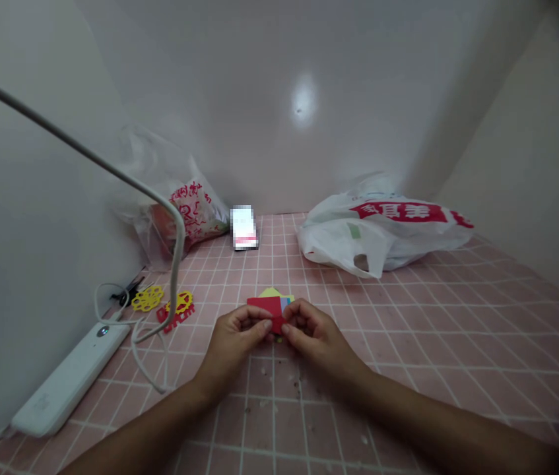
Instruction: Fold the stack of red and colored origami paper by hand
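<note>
Where my two hands meet, what looks like one piece of red paper (pixel 265 305) sits between my fingertips. My left hand (pixel 233 336) pinches it from one side and my right hand (pixel 319 335) from the other, the fingers of both curled in close. Just behind the red paper show some yellow paper (pixel 270 291) and a bit of blue paper (pixel 286 301); I cannot tell how many sheets there are. Left of the red paper, two yellow cut-outs (pixel 148 298) lie on the table (pixel 432 356), and red cut-outs (pixel 180 322), their number unclear, touch one of them. Farther left of the red paper and closer to me is one long white box (pixel 71 379); one pale cable (pixel 176 264) loops near it. Beyond the red paper are one lit phone (pixel 244 227) and two plastic bags: a bag with red writing (pixel 200 211) to the paper's left, a bag with a red band (pixel 388 237) to its right. On my side of the red paper, several small specks (pixel 364 439) are scattered.
</note>
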Tool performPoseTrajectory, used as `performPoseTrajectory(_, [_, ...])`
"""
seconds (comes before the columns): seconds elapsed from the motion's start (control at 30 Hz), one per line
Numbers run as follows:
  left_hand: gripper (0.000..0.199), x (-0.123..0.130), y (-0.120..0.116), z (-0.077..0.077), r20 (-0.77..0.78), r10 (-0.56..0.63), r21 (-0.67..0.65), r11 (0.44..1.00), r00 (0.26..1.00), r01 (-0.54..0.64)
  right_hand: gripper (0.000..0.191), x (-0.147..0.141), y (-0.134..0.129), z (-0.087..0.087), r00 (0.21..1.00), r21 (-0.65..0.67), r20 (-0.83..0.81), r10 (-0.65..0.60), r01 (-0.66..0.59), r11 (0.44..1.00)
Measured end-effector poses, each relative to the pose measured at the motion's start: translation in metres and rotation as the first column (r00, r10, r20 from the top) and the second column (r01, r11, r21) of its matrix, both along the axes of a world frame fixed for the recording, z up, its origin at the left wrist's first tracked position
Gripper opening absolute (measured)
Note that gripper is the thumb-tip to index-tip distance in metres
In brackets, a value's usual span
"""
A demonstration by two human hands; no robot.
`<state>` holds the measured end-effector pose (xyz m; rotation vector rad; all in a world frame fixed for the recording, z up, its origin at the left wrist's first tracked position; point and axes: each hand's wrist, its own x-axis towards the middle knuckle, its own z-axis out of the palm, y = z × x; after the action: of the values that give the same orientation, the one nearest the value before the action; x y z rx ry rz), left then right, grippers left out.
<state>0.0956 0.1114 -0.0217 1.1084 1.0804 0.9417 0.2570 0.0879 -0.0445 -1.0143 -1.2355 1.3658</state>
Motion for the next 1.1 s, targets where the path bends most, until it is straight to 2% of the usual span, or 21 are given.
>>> performPoseTrajectory(0.13, [0.022,0.003,-0.001,-0.001,0.07,0.031,-0.048,0.998,0.997,-0.028,0.009,0.001,-0.001,-0.003,0.998,0.107,0.05,-0.05,0.044,0.993])
performPoseTrajectory(0.3, [0.028,0.006,-0.003,-0.004,0.129,0.049,-0.1,0.994,0.99,-0.036,0.003,0.0,-0.001,-0.003,0.989,0.126,0.126,-0.073,0.057,0.99])
performPoseTrajectory(0.5, [0.024,0.003,-0.002,-0.012,0.123,-0.009,-0.064,0.998,0.992,0.017,0.006,0.001,0.001,0.003,0.965,0.148,0.22,-0.142,0.111,0.983])
performPoseTrajectory(0.63, [0.023,0.001,-0.003,-0.016,0.141,-0.019,-0.067,0.997,0.99,0.029,0.006,0.002,0.0,0.003,0.962,0.175,0.225,-0.158,0.12,0.977])
performPoseTrajectory(0.83, [0.022,0.003,-0.006,-0.012,0.11,-0.013,-0.029,0.999,0.994,0.016,0.007,0.001,-0.002,0.001,0.939,0.218,0.289,-0.185,0.123,0.968])
performPoseTrajectory(1.1, [0.02,0.004,-0.008,-0.01,0.089,-0.039,-0.027,0.999,0.995,0.042,0.011,0.002,-0.001,0.002,0.946,0.218,0.27,-0.178,0.12,0.968])
